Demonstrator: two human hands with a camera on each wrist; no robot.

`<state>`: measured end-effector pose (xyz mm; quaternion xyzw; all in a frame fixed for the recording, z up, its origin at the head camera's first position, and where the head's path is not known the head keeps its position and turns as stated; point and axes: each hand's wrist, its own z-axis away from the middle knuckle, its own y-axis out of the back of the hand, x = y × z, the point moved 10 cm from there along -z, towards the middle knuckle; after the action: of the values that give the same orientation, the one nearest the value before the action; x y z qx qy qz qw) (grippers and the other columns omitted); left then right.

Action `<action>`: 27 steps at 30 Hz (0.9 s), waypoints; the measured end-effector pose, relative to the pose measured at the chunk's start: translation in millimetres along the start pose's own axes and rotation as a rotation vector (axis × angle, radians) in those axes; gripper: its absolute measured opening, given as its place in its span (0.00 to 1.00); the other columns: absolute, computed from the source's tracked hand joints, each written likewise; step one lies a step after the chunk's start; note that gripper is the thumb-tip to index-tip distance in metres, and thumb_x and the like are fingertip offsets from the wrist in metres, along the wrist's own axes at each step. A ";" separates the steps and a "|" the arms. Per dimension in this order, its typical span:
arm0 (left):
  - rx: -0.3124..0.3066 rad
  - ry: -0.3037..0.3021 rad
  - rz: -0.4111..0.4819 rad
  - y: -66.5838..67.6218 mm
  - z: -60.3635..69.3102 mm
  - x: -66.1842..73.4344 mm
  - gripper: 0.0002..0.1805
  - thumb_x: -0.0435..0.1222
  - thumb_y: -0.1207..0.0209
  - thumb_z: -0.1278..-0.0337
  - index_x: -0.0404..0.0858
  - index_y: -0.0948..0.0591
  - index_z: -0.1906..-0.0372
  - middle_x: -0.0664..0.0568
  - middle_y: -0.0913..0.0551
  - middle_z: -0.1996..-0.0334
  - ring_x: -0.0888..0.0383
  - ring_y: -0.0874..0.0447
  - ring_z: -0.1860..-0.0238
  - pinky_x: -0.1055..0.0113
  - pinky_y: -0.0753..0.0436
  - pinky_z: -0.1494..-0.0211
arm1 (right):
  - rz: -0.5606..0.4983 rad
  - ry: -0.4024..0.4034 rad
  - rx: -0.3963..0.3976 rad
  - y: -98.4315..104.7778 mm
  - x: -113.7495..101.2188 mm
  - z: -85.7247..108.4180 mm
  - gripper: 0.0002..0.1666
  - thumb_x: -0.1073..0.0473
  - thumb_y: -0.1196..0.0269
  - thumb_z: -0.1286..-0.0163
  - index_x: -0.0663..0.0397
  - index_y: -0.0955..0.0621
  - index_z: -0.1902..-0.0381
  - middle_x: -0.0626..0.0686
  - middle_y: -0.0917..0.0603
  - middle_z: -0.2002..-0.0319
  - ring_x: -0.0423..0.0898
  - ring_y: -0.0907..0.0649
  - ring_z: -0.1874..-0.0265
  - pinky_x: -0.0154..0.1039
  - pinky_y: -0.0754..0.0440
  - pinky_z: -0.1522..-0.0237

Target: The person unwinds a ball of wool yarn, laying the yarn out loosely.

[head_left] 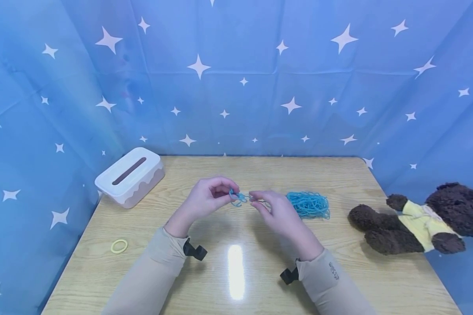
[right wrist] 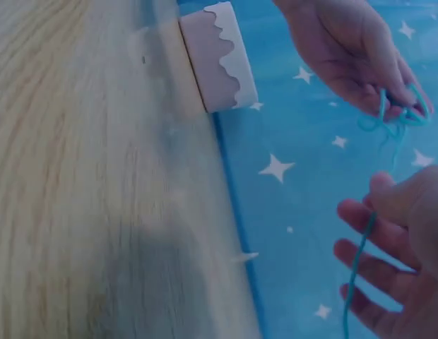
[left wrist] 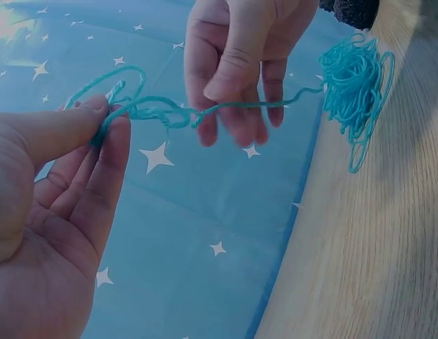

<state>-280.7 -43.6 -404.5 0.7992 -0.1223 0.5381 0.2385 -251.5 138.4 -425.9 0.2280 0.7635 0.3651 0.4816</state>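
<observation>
My left hand [head_left: 210, 197] pinches a looped piece of turquoise yarn [head_left: 241, 199] between thumb and fingertips, above the table. In the left wrist view, loops of the yarn [left wrist: 166, 116] stick out past the fingertips and run into a knotted stretch. My right hand [head_left: 277, 210] is just to the right, with the strand between thumb and index finger; its other fingers are spread, as the right wrist view shows. From there the strand [right wrist: 353, 272] runs on to a loose turquoise yarn bundle [head_left: 308, 204] lying on the table beside the right hand.
A white and pinkish tissue box [head_left: 131, 176] stands at the back left of the wooden table [head_left: 197, 280]. A pale yellow ring [head_left: 119, 246] lies at the left. On the right edge lies a dark brown plush toy [head_left: 418, 221] in yellow clothing. A starry blue curtain [head_left: 244, 96] hangs behind.
</observation>
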 end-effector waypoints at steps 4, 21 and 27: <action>0.002 0.015 -0.001 0.0 -0.2 -0.8 0.11 0.26 0.30 0.32 0.35 0.11 0.48 0.41 0.06 0.55 0.63 0.05 0.56 0.65 0.06 0.49 | 0.022 0.033 0.077 13.5 1.1 2.3 0.12 0.55 0.33 0.18 0.49 0.08 0.44 0.50 0.05 0.49 0.51 0.07 0.49 0.53 0.07 0.46; -0.002 0.069 -0.036 0.2 -0.3 -6.4 0.13 0.27 0.30 0.32 0.37 0.12 0.45 0.43 0.06 0.54 0.60 0.06 0.58 0.64 0.06 0.51 | -0.028 0.023 0.564 117.6 21.3 27.1 0.09 0.66 0.33 0.21 0.57 0.07 0.50 0.56 0.04 0.58 0.19 0.20 0.61 0.25 0.38 0.86; 0.016 0.126 -0.075 2.6 -0.2 -12.5 0.08 0.30 0.31 0.30 0.40 0.08 0.51 0.47 0.05 0.54 0.60 0.05 0.57 0.67 0.07 0.50 | 0.019 -0.129 0.637 140.1 46.4 37.2 0.11 0.61 0.34 0.18 0.55 0.07 0.48 0.57 0.04 0.58 0.14 0.23 0.60 0.22 0.37 0.81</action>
<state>-287.0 -46.5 -415.3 0.7696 -0.0727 0.5791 0.2591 -238.5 271.6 -353.5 0.3967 0.8052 0.0972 0.4300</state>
